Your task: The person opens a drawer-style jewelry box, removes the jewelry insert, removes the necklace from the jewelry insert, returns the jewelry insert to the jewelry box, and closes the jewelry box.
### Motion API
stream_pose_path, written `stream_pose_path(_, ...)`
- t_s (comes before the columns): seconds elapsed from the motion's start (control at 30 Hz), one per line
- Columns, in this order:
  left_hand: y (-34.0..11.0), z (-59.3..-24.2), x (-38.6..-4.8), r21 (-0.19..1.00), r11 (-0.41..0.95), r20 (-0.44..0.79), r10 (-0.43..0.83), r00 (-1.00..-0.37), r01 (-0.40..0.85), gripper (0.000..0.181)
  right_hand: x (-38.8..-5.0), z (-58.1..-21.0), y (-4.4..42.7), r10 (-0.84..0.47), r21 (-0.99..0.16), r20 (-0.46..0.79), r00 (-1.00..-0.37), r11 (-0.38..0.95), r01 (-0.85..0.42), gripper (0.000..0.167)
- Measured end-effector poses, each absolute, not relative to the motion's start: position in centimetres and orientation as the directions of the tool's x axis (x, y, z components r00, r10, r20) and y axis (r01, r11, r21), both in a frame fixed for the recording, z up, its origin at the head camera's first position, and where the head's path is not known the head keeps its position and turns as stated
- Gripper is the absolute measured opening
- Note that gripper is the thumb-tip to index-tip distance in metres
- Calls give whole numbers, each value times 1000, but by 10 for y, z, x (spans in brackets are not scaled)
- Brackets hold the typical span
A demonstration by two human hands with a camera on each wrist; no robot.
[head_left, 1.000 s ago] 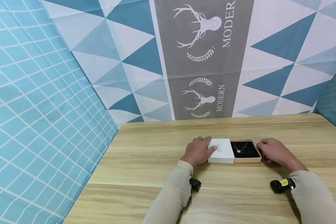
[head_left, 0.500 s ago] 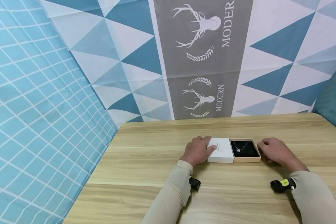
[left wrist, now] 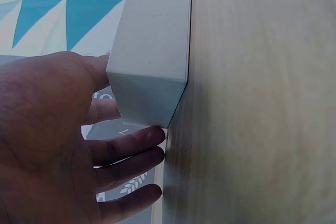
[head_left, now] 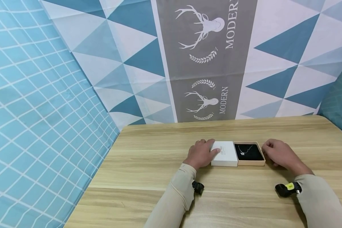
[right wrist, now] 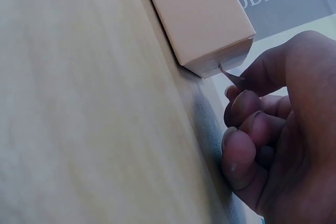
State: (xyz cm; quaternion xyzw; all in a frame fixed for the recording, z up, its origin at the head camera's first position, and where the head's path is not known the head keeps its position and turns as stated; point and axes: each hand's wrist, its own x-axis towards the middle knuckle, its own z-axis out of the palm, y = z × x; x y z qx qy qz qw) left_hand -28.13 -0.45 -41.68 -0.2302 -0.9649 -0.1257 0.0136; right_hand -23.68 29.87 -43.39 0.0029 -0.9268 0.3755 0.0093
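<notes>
A white box sleeve (head_left: 224,154) with small print on top lies on the table. My left hand (head_left: 200,154) holds it at its left end, the thumb on the top face and the fingers about its far side. In the left wrist view, the lower fingers of the left hand (left wrist: 58,140) stretch out past the sleeve's corner. Out of the sleeve's right side extends a drawer (head_left: 251,163) with a black pad (head_left: 252,154); a silver necklace (head_left: 243,153) with a small pendant lies on it. My right hand (head_left: 279,154) pinches a short ribbon tab (right wrist: 231,77) on the drawer's end, its other fingers curled.
The wooden table (head_left: 148,171) extends around the box. Behind it hangs a patterned cloth (head_left: 205,69), and a blue checked cloth (head_left: 31,110) runs along the left. Small black cameras (head_left: 198,187) are strapped to both wrists.
</notes>
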Motion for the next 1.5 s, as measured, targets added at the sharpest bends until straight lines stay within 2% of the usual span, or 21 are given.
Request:
stream_pose_path(0.7, -4, -416, -279, 251, 867, 71, 427, -902, 430, 54, -238, -434, 294, 9, -738, 29, -1000, 675, -15, 38)
stream_pose_path(1.03, -4, -416, -280, 239, 865, 83, 433, -897, 440, 53, -237, -434, 293, -4, -735, 73, -997, 675, -57, 38)
stream_pose_path(1.5, -5, -417, -280, 245, 862, 85, 436, -896, 443, 53, -237, -431, 290, -87, -639, 191, -978, 745, -191, 27)
